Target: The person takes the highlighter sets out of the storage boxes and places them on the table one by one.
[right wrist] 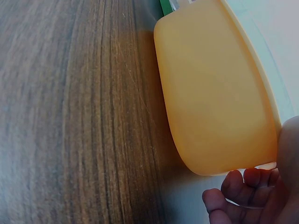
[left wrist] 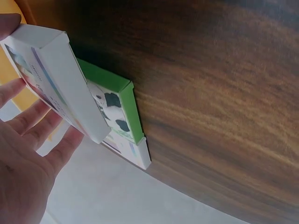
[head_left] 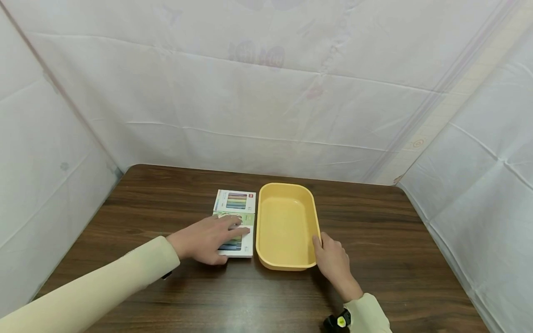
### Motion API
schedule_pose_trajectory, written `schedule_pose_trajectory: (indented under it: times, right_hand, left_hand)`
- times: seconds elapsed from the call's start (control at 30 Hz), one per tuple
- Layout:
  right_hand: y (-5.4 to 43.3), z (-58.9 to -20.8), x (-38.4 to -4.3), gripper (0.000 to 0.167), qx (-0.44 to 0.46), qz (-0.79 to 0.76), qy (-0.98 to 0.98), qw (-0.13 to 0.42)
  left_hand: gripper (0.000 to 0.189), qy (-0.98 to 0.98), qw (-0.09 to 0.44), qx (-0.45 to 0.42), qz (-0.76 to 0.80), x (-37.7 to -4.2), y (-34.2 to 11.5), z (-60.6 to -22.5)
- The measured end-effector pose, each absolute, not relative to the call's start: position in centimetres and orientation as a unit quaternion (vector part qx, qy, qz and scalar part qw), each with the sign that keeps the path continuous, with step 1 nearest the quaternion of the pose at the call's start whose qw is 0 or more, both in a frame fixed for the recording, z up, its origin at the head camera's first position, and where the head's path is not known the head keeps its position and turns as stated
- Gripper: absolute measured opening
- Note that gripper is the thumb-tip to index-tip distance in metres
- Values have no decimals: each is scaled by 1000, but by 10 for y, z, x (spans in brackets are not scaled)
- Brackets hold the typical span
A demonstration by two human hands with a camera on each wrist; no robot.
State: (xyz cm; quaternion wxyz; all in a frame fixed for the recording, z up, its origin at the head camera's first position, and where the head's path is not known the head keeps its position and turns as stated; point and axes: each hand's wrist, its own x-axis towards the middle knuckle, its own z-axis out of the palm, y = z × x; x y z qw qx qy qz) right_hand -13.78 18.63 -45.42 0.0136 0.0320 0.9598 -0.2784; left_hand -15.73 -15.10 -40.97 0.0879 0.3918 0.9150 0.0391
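My left hand point(head_left: 208, 238) lies over the nearest of three flat boxes, a white box point(head_left: 246, 249) with a strip of coloured sticks on its front. Its fingers spread across the top and the thumb is at the near edge. Beyond it is a green box point(left wrist: 110, 102) with a panda picture, partly covered by the hand in the head view. A second white box point(head_left: 251, 202) with coloured sticks is farthest. My right hand point(head_left: 333, 259) grips the right wall of a yellow rectangular tray point(head_left: 287, 226), thumb over the rim and fingers outside.
The boxes form a column along the tray's left side, a narrow gap between. Everything is on a dark wood-grain table point(head_left: 166, 199) with rounded far corners. White cloth point(head_left: 250, 92) hangs behind it and at both sides.
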Motion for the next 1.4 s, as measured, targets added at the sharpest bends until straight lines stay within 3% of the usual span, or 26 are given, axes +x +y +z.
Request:
schedule_pose_trajectory:
  times: [1.4]
  right_hand:
    - [189,-455,-137,34,39,-275,961,12]
  left_hand:
    - [74,912,91,398,32,-139,-146,-424]
